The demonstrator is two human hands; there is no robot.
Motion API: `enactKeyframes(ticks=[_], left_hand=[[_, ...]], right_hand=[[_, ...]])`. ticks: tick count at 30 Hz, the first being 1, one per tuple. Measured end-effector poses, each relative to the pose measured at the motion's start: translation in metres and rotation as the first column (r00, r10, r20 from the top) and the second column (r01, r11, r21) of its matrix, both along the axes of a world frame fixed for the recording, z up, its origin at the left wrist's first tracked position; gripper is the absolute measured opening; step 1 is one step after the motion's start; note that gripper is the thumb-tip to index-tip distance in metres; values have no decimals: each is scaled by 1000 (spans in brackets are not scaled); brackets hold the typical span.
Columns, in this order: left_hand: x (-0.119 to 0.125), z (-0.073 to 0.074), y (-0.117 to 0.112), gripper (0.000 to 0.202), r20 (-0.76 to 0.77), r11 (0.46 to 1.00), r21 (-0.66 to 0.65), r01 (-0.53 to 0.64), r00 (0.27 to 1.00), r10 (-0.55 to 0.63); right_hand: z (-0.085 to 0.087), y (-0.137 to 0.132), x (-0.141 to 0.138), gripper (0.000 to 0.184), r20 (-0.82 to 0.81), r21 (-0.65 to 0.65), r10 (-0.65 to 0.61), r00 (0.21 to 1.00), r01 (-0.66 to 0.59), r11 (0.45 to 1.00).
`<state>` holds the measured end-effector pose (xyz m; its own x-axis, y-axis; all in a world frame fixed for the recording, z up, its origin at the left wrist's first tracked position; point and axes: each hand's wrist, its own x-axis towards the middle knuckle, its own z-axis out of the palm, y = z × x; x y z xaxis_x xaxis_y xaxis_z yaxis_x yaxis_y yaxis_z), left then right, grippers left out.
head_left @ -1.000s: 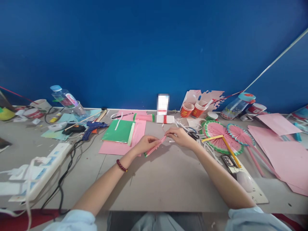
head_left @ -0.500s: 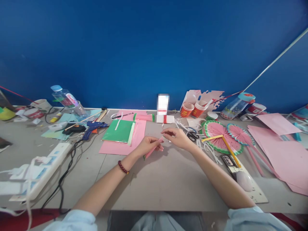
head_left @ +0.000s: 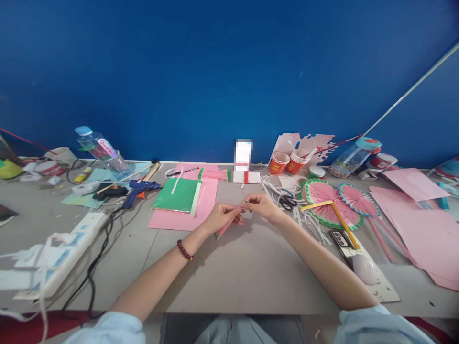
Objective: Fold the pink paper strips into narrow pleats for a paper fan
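Nearest, my left hand (head_left: 219, 216) pinches the folded pink paper strip (head_left: 226, 226) mid-table; my right hand (head_left: 262, 205) nips its far tip with finger and thumb. I judge it light, soft and easily creased, best held at the ends. Farther off lie scissors (head_left: 287, 202) and finished fans (head_left: 328, 203).

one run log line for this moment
left hand: holds folded pink paper strip with green edge | right hand: pinches its upper end | grey table
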<state>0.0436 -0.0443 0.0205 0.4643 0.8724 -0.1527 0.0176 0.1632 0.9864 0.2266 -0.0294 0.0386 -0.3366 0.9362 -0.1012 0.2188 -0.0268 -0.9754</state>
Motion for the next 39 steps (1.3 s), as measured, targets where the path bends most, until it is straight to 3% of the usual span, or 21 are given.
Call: enactKeyframes(ticks=[8,16,25,30,34,39], left_hand=[[3,0,-2,46,9,998,-39,39,999,-39],[1,-2,1,46,-9,993,6,122,992,-122],[0,-6,3,53,-10,996,-40,78,997,-79],[1,-8,4,51,-6,1000,-26,-2,1000,2],[0,-8,5,48,-14,999,33,-18,1000,19],[0,-7,2,48,-28,996,81,24,999,-22]], right_hand=[[-2,2,2,26,-77,-21,-4,997,2,1000],[5,6,12,28,-25,-39,-44,999,43,998],[5,7,13,33,6,-34,-68,998,68,997],[4,6,11,33,-89,-46,42,995,-46,998],[-1,6,8,49,-200,-75,108,974,-125,989],[-10,5,4,31,-106,-54,78,991,-84,995]])
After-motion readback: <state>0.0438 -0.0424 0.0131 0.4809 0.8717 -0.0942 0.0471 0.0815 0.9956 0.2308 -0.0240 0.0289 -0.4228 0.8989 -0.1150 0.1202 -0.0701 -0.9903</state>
